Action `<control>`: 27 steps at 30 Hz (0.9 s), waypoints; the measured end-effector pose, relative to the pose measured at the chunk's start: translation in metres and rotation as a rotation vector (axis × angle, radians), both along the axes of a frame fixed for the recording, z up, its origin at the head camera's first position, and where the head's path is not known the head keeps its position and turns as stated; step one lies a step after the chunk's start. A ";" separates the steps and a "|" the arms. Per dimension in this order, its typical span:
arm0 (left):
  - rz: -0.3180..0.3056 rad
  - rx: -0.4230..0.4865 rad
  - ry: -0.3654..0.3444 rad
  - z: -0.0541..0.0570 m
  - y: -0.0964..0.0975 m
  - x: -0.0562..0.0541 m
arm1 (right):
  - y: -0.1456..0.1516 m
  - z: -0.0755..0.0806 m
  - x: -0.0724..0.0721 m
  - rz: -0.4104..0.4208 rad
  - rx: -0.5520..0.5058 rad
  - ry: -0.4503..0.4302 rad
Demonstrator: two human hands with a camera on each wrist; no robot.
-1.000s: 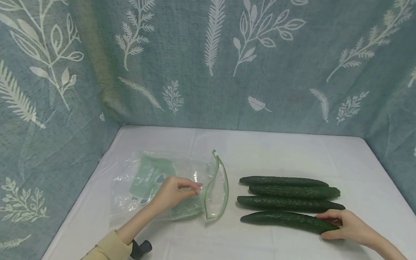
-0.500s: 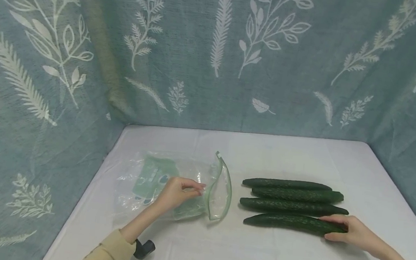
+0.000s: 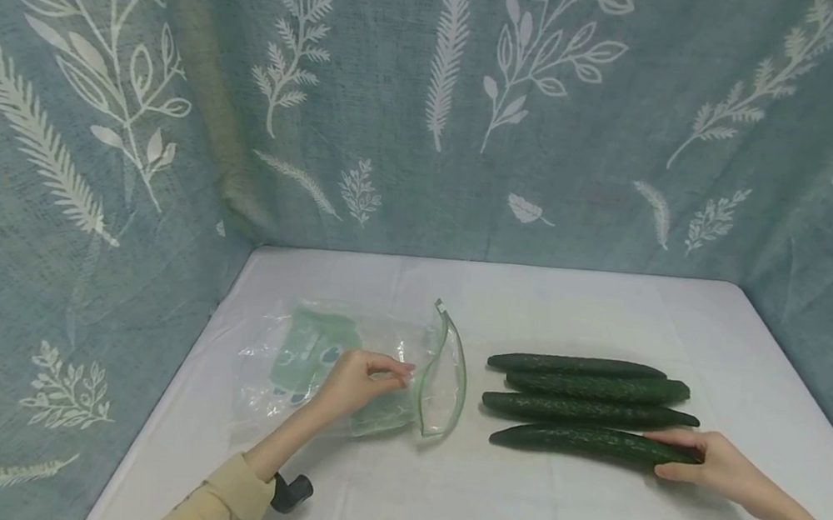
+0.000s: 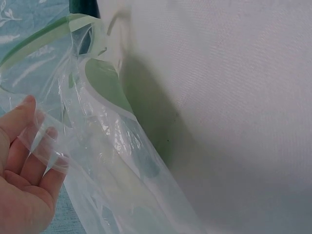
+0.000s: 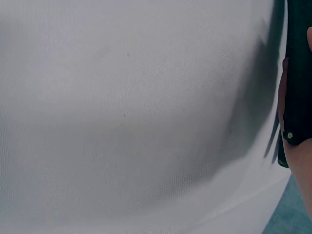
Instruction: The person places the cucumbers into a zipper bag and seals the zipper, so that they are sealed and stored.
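Clear plastic bag (image 3: 321,343) was pinched near its mouth (image 3: 442,388) by the left hand (image 3: 353,384), probably so it'd gape; right of the bag, beside three cucumbers (image 3: 598,385), the right hand (image 3: 716,466) gripped a fourth cucumber (image 3: 572,441) by the end farthest from the bag, maybe leaving its tip free

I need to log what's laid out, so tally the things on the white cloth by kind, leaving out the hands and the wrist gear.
Cucumbers: 4
Clear plastic bag with green print: 1
Total: 5
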State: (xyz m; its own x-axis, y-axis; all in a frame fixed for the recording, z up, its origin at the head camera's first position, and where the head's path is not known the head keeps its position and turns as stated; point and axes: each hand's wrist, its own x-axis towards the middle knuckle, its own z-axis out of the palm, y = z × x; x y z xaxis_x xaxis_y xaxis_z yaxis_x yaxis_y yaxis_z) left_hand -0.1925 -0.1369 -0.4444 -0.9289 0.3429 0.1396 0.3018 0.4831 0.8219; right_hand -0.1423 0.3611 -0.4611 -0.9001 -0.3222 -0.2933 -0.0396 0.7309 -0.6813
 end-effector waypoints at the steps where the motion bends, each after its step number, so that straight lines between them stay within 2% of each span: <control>1: -0.003 0.002 0.001 0.000 0.000 0.000 | 0.000 0.001 0.000 -0.007 -0.009 -0.012; 9: -0.012 0.016 0.013 0.001 0.001 -0.001 | 0.001 0.004 0.000 -0.023 -0.064 -0.070; 27: -0.001 -0.001 0.010 0.005 0.006 -0.004 | -0.010 0.014 -0.011 -0.079 -0.108 -0.049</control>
